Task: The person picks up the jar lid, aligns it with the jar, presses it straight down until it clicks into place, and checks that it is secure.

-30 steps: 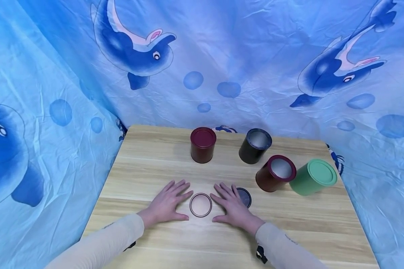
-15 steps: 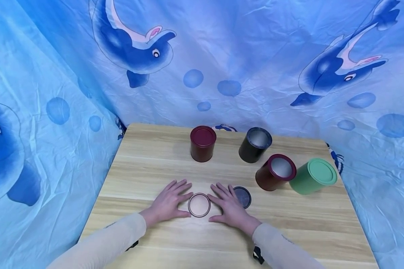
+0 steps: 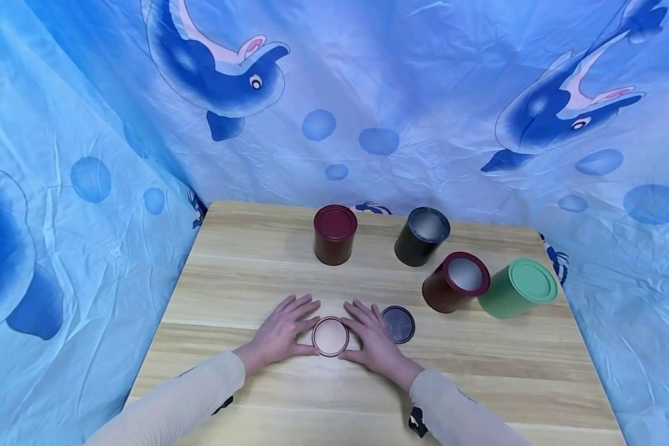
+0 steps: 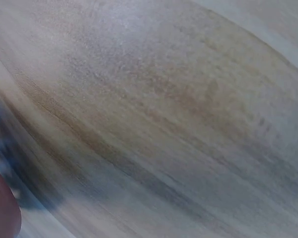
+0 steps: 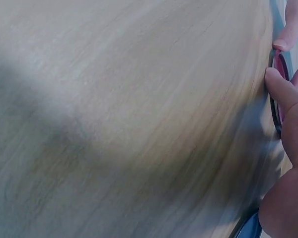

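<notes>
On the wooden table (image 3: 245,272), the left hand (image 3: 279,332) lies furthest left, its fingers extended and spread rather than clenched, with thumb and index finger at the near edge of a round lid (image 3: 331,336). This lid, pale in the middle with a dark red rim, lies flat between the two hands. Behind it, well apart, a dark red can (image 3: 334,235) stands upright, capped by a matching lid, so its contents are hidden. The right hand (image 3: 375,339) comes next, also spread and not clenched, thumb and index finger touching the pale lid's other side. Just beside it lies a dark lid (image 3: 399,324), flat. Farther back stands a black can (image 3: 418,241), then a second red can (image 3: 448,288); both tops look open onto grey interiors, and I cannot tell whether they hold anything. Rightmost, a green can (image 3: 507,294) has its lid on, hiding the inside.
</notes>
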The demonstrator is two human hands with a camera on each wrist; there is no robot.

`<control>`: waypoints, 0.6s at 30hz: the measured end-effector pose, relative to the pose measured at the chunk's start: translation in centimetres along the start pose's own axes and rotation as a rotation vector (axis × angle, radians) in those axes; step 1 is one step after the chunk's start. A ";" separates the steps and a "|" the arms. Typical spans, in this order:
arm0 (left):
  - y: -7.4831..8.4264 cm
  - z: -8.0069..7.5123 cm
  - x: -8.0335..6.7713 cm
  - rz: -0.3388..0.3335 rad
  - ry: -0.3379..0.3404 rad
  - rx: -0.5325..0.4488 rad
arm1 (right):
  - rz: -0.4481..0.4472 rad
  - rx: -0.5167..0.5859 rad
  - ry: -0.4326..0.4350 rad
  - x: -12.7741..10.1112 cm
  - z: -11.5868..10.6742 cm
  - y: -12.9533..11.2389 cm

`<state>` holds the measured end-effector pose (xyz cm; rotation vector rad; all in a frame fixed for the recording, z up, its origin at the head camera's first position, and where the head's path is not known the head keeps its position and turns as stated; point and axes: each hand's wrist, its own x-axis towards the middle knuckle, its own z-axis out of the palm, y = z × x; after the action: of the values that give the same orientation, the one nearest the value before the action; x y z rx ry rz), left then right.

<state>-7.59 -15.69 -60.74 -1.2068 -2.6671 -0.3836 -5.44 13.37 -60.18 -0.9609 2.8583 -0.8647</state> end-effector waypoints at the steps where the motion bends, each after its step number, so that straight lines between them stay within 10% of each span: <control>1: 0.0 0.0 0.0 0.004 0.005 0.005 | -0.001 0.004 0.001 0.0 0.0 0.0; 18: 0.3 -2.1 1.9 0.016 0.044 -0.078 | -0.058 0.076 0.042 0.5 -2.5 0.3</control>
<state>-8.47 -14.84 -58.14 -1.2254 -2.6263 -0.5096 -6.48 14.55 -58.17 -1.0340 2.8217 -1.0019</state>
